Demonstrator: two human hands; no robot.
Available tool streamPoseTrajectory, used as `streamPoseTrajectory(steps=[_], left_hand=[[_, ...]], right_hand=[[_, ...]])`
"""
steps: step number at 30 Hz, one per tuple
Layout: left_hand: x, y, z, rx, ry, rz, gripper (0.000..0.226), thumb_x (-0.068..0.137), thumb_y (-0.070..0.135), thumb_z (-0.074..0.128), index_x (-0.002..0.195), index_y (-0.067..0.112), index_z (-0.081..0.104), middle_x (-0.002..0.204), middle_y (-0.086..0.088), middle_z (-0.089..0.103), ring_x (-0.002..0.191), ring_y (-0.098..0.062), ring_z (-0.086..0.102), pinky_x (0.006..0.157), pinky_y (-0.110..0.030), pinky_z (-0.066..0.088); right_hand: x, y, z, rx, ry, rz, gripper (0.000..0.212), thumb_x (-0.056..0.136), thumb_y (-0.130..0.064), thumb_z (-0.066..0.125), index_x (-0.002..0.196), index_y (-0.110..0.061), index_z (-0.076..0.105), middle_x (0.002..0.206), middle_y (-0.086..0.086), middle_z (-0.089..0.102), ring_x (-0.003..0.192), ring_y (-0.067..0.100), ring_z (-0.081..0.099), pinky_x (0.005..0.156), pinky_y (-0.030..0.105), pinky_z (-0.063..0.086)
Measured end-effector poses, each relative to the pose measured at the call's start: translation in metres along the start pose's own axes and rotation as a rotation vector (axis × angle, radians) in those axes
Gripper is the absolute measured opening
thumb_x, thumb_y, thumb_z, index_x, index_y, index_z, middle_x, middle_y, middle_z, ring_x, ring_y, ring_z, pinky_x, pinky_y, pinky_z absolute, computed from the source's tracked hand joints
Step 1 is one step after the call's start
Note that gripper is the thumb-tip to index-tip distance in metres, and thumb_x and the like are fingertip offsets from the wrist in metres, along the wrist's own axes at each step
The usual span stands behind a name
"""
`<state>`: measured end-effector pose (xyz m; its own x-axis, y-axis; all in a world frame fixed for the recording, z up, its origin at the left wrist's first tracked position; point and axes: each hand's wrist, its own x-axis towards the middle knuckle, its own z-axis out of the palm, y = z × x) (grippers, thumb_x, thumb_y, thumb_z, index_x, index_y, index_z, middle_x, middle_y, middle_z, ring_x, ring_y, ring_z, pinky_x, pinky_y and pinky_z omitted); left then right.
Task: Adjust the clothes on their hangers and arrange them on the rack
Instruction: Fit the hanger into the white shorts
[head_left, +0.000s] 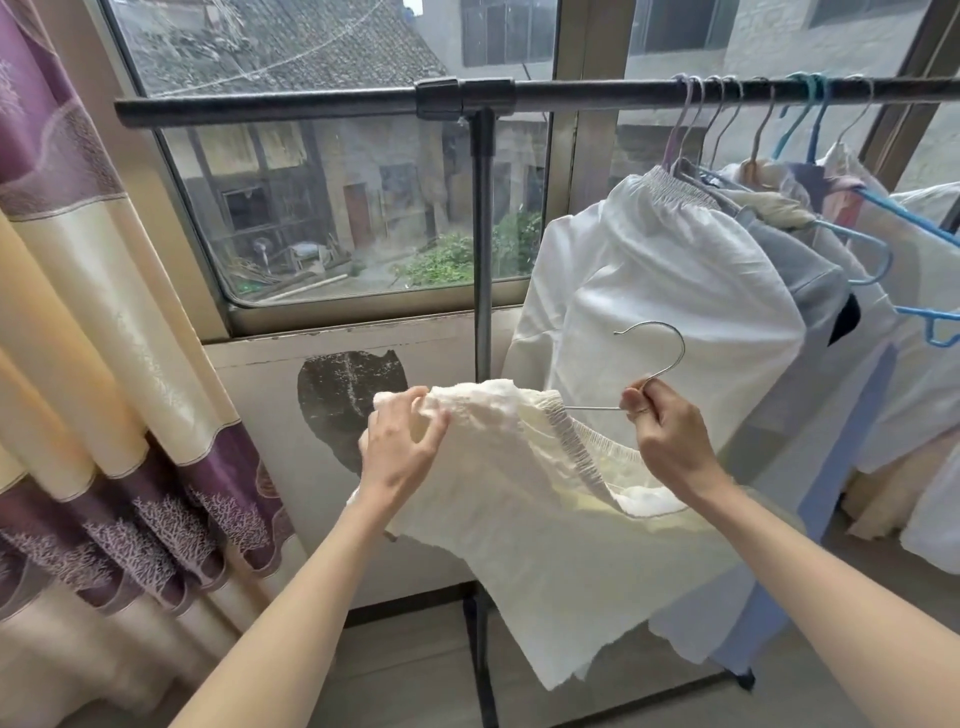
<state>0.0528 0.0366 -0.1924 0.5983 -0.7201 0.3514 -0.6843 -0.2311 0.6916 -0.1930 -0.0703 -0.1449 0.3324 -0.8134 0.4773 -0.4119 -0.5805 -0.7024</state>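
A cream garment with an elastic waistband hangs in front of me, partly threaded on a metal wire hanger. My left hand pinches the garment's bunched left end over the hanger's hidden arm. My right hand grips the hanger at the base of its hook, which points up and left. The black rack bar runs across above, bare on its left half. A white garment hangs just behind my right hand.
Several clothes on blue and pale hangers crowd the bar's right end. The rack's upright pole stands at the middle, behind the cream garment. A purple and cream curtain hangs at the left. A window is behind the rack.
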Motion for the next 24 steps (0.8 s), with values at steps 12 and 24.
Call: streamPoseTrajectory(steps=[12, 24], left_hand=[[0.001, -0.003, -0.002, -0.155, 0.405, -0.334, 0.018, 0.095, 0.013, 0.043, 0.096, 0.007, 0.06, 0.098, -0.015, 0.066, 0.092, -0.034, 0.057, 0.072, -0.032, 0.037], [-0.016, -0.028, 0.003, -0.018, 0.029, -0.304, 0.055, 0.083, 0.017, 0.051, 0.137, 0.02, 0.039, 0.138, -0.008, 0.038, 0.129, -0.026, 0.035, 0.107, -0.047, 0.025]], right_hand=[[0.0, 0.023, -0.004, -0.139, 0.058, 0.159, 0.02, 0.096, -0.016, 0.044, 0.085, -0.006, 0.057, 0.074, 0.012, 0.058, 0.076, 0.034, 0.054, 0.066, 0.035, 0.034], [0.004, 0.011, 0.001, 0.062, 0.064, 0.167, 0.023, 0.089, -0.032, 0.04, 0.069, -0.024, 0.047, 0.062, -0.006, 0.049, 0.069, 0.024, 0.047, 0.067, 0.037, 0.038]])
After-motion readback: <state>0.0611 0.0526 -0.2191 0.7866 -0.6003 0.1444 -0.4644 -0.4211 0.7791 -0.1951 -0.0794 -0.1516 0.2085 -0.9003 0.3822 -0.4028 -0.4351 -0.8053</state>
